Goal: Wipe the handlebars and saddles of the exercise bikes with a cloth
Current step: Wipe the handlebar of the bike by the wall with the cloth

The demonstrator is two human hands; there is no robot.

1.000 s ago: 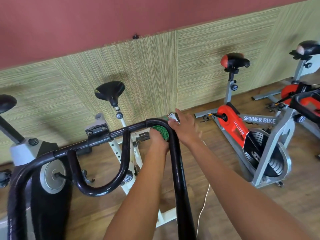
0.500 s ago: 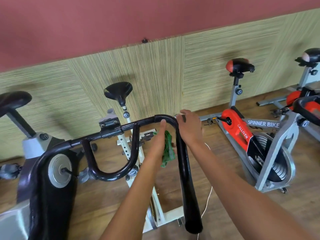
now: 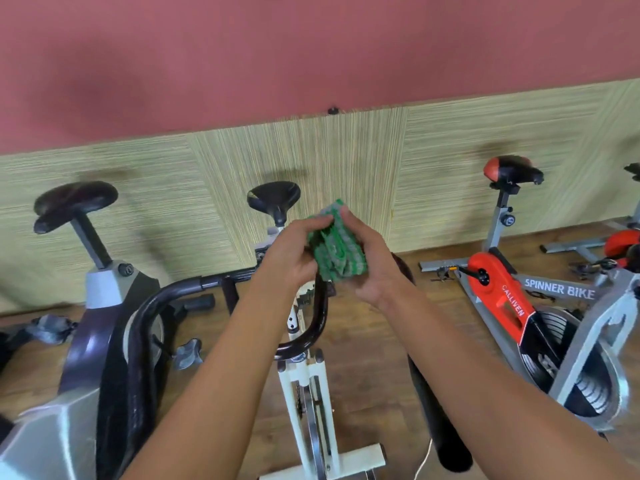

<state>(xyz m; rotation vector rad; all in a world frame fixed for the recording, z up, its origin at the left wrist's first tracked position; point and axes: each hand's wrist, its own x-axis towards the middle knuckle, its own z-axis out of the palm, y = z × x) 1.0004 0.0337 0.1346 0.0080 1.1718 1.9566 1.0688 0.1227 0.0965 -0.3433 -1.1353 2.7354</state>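
A green and grey cloth [image 3: 337, 249] is bunched up in the air above the black handlebar [image 3: 173, 292] of the white exercise bike [image 3: 306, 386]. My left hand [image 3: 289, 256] pinches its left side and my right hand [image 3: 372, 261] grips its right side. Both hands are off the bar. The bike's black saddle [image 3: 273, 197] stands just behind my hands. The handlebar's right arm [image 3: 433, 410] runs down toward me under my right forearm.
A grey and black bike with a black saddle [image 3: 74, 204] stands at the left. A red and grey spinner bike [image 3: 519, 306] with a red and black saddle [image 3: 512, 169] stands at the right. Another red bike [image 3: 623, 242] shows at the far right edge. A white cord [image 3: 424, 460] lies on the wooden floor.
Both hands have left the handlebar and lifted up. The cloth, held only in my left hand before, is now held between both hands. The view has tilted up.
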